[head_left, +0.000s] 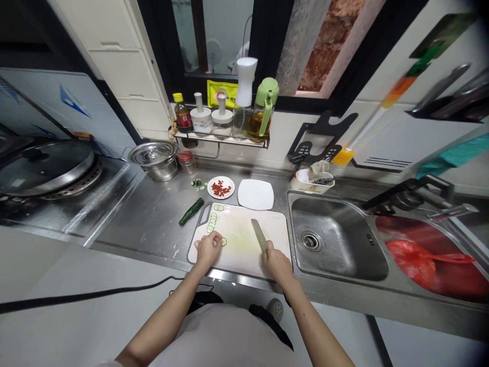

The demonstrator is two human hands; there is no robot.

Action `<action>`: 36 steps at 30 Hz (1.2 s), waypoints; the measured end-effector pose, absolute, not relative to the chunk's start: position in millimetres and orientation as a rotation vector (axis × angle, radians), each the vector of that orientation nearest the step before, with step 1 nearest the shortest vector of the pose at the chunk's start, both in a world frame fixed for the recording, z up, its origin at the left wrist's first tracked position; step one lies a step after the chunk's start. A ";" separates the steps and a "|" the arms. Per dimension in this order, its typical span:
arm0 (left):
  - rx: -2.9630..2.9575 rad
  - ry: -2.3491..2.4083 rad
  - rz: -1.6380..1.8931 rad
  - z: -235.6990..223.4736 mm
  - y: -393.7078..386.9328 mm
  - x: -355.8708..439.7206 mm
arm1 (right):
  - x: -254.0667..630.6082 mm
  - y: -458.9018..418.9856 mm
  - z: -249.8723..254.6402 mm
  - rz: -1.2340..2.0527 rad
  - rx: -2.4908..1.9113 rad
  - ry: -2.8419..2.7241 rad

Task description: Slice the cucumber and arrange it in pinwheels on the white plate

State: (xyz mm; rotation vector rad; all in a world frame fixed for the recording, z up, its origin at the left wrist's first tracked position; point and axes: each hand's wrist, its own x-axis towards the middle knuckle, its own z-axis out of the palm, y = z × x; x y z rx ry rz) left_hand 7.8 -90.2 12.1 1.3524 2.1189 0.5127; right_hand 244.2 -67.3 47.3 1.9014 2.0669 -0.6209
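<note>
A white cutting board with a grey handle end lies on the steel counter. My right hand is wrapped round the handle of a kitchen knife, its blade over the board's right half and pointing away from me. My left hand is closed at the board's left side, fingertips curled together; what they pinch, if anything, is hidden. One cucumber slice lies right beside those fingers. More cucumber slices form an overlapping row along the left edge. A dark green cucumber piece rests left of the board.
Behind the board stand a plate of chopped red pieces and a white square plate, with cucumber scraps nearby. A lidded steel pot is back left. The sink borders the right; a condiment rack hangs above.
</note>
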 end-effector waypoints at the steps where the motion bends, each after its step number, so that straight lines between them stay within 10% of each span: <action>1: 1.338 2.150 0.531 12.7 -89.8 3.4 | 244.4 -67.0 46.9 -0.621 1.901 2.068; 36: 1.327 2.400 0.531 15.9 -13.6 -5.7 | 241.3 -64.7 49.8 -0.602 1.866 2.037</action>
